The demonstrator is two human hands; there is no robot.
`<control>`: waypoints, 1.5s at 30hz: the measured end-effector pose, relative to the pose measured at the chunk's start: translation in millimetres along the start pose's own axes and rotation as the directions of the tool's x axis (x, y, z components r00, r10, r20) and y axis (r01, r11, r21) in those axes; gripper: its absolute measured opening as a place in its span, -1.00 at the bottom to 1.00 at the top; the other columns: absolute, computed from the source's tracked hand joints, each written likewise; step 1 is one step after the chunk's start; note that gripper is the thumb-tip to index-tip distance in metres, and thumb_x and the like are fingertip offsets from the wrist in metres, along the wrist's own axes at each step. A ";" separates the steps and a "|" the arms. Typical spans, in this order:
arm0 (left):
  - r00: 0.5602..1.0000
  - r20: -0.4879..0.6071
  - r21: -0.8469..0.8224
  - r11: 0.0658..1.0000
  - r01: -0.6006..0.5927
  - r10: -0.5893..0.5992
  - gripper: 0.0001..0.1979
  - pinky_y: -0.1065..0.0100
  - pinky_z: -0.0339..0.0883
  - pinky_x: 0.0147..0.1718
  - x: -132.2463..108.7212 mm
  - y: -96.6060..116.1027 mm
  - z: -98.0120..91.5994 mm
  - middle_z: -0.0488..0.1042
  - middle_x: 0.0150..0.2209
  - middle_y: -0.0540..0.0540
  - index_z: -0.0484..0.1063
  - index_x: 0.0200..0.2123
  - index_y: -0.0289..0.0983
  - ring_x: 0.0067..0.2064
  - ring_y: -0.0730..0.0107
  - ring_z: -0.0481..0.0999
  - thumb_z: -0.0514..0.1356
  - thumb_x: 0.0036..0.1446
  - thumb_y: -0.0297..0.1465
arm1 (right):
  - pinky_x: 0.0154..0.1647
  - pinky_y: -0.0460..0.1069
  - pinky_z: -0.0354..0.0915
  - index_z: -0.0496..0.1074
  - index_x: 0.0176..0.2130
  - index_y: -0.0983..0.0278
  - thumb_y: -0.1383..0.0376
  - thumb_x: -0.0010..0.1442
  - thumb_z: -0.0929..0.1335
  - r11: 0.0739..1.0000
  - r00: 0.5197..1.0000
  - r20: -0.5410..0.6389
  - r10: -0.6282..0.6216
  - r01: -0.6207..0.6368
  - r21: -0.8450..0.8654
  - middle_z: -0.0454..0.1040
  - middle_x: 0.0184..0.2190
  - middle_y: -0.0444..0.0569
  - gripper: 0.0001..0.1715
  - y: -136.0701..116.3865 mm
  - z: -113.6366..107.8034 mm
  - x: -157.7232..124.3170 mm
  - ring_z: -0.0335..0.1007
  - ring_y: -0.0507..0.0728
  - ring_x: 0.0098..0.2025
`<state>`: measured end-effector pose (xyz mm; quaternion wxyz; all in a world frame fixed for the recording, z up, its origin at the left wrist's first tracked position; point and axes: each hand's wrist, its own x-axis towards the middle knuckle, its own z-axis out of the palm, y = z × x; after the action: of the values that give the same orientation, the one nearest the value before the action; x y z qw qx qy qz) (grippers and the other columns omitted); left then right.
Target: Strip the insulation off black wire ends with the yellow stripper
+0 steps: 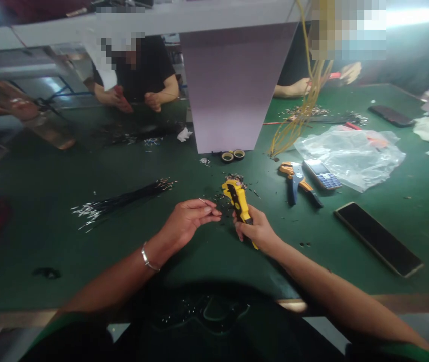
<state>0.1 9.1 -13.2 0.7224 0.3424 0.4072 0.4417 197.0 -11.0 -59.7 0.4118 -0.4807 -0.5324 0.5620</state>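
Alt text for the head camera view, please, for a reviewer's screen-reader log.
The person's right hand grips a yellow wire stripper while the left hand pinches a thin wire beside it, over a green work mat strewn with clippings. A bundle of black wires, a blue-and-orange wire stripper, a keypad phone and a smartphone lie nearby.

Past my right hand [255, 231] there's some table [312, 251] to work with, but the blue-handled wire stripper [295, 182] and smartphone [378, 239] box it in.
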 end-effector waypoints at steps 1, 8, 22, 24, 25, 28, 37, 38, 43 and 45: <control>1.000 0.010 0.012 1.000 -0.003 0.003 -0.88 0.15 0.47 -0.15 -0.4 -2.0 0.0 0.57 -0.41 -0.15 0.59 -0.41 -0.39 -0.30 0.24 0.59 0.39 -0.10 -0.49 | -0.63 -0.06 0.26 0.28 -0.28 0.27 0.29 -0.06 0.35 0.998 1.000 0.002 0.007 -0.007 0.061 0.32 -0.56 -0.23 -0.73 -1.9 -1.1 0.0 0.23 -0.01 -0.66; 0.974 0.097 0.502 0.834 -0.227 0.207 -0.89 0.25 0.44 -0.21 -5.7 -9.4 -2.8 0.60 -0.37 -0.14 0.62 -0.37 -0.29 -0.34 0.30 0.56 0.29 0.02 -0.42 | -0.40 0.01 0.31 0.34 -0.17 0.30 0.22 0.01 0.42 0.988 0.991 0.118 -0.064 0.047 0.145 0.41 -0.41 -0.11 -0.62 -6.2 -2.9 -4.0 0.35 0.07 -0.46; 0.757 0.576 0.788 0.040 -0.615 0.308 -0.69 0.33 0.37 -0.23 -8.8 -26.7 -7.7 0.59 -0.30 -0.15 0.59 -0.21 -0.23 -0.27 0.32 0.53 0.04 0.20 -0.53 | -0.32 0.03 0.36 0.40 -0.18 0.29 0.06 -0.03 0.49 0.998 0.991 0.129 -0.035 0.028 0.053 0.47 -0.36 -0.04 -0.51 -7.3 2.4 -12.5 0.39 0.12 -0.39; 0.752 0.608 0.789 -0.093 -0.607 0.255 -0.70 0.33 0.35 -0.26 -12.8 -24.6 -5.4 0.56 -0.33 -0.14 0.57 -0.20 -0.25 -0.29 0.31 0.50 0.05 0.19 -0.54 | -0.28 0.03 0.37 0.42 -0.19 0.29 0.05 -0.03 0.49 0.999 0.994 0.092 -0.051 0.052 -0.011 0.47 -0.35 -0.03 -0.51 -5.6 3.6 -14.5 0.40 0.13 -0.35; 0.752 0.621 0.783 -0.157 -0.601 0.222 -0.71 0.33 0.33 -0.27 -14.8 -23.1 -4.1 0.55 -0.35 -0.13 0.56 -0.19 -0.25 -0.29 0.31 0.49 0.06 0.18 -0.54 | -0.26 0.04 0.38 0.42 -0.18 0.29 0.05 -0.02 0.48 0.997 0.995 0.074 -0.060 0.063 -0.037 0.47 -0.34 -0.02 -0.52 -4.4 3.9 -15.4 0.40 0.14 -0.33; 0.756 0.637 0.761 -0.279 -0.586 0.151 -0.73 0.34 0.31 -0.29 -19.6 -19.5 -1.0 0.49 -0.39 -0.11 0.53 -0.17 -0.26 -0.31 0.32 0.45 0.08 0.16 -0.55 | -0.22 0.04 0.38 0.42 -0.17 0.28 0.05 0.02 0.47 0.993 0.995 0.045 -0.087 0.091 -0.073 0.48 -0.32 -0.02 -0.54 -0.6 4.1 -16.9 0.41 0.16 -0.29; 0.795 0.599 0.767 -0.355 -0.535 0.095 -0.74 0.36 0.28 -0.35 -21.4 -16.4 -3.0 0.49 -0.37 -0.06 0.51 -0.15 -0.18 -0.29 0.36 0.44 0.10 0.17 -0.51 | -0.20 0.03 0.35 0.40 -0.16 0.29 0.12 0.03 0.46 0.994 0.991 0.092 -0.095 0.100 -0.046 0.46 -0.32 -0.03 -0.57 2.1 2.8 -16.7 0.40 0.15 -0.28; 0.802 0.591 0.768 -0.366 -0.526 0.088 -0.75 0.36 0.28 -0.35 -21.5 -15.5 -3.3 0.49 -0.37 -0.06 0.52 -0.17 -0.18 -0.28 0.36 0.44 0.10 0.17 -0.51 | -0.20 0.03 0.35 0.40 -0.16 0.29 0.12 0.03 0.46 0.993 0.989 0.105 -0.102 0.107 -0.045 0.46 -0.32 -0.03 -0.58 1.3 2.9 -16.8 0.39 0.14 -0.28; 0.817 0.569 0.769 -0.412 -0.488 0.095 -0.78 0.34 0.30 -0.33 -19.4 -13.5 -4.6 0.50 -0.36 -0.09 0.53 -0.22 -0.25 -0.26 0.33 0.45 0.08 0.21 -0.50 | -0.18 0.04 0.35 0.39 -0.18 0.27 0.13 0.01 0.47 0.990 0.979 0.150 -0.139 0.139 0.012 0.47 -0.31 -0.04 -0.58 -3.0 3.6 -17.2 0.40 0.14 -0.28; 0.808 0.579 0.762 -0.425 -0.488 0.111 -0.77 0.34 0.30 -0.33 -17.6 -15.0 -5.4 0.50 -0.35 -0.09 0.53 -0.23 -0.27 -0.25 0.34 0.45 0.06 0.23 -0.50 | -0.16 0.06 0.35 0.39 -0.16 0.27 0.14 0.01 0.47 0.990 0.978 0.155 -0.141 0.138 0.029 0.48 -0.29 -0.03 -0.57 -3.2 3.2 -16.9 0.41 0.15 -0.25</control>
<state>-4.2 -12.0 -23.3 0.0277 0.9217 0.3798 0.0738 197.1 -27.8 -54.9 0.4114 -0.3928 -0.5906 0.5725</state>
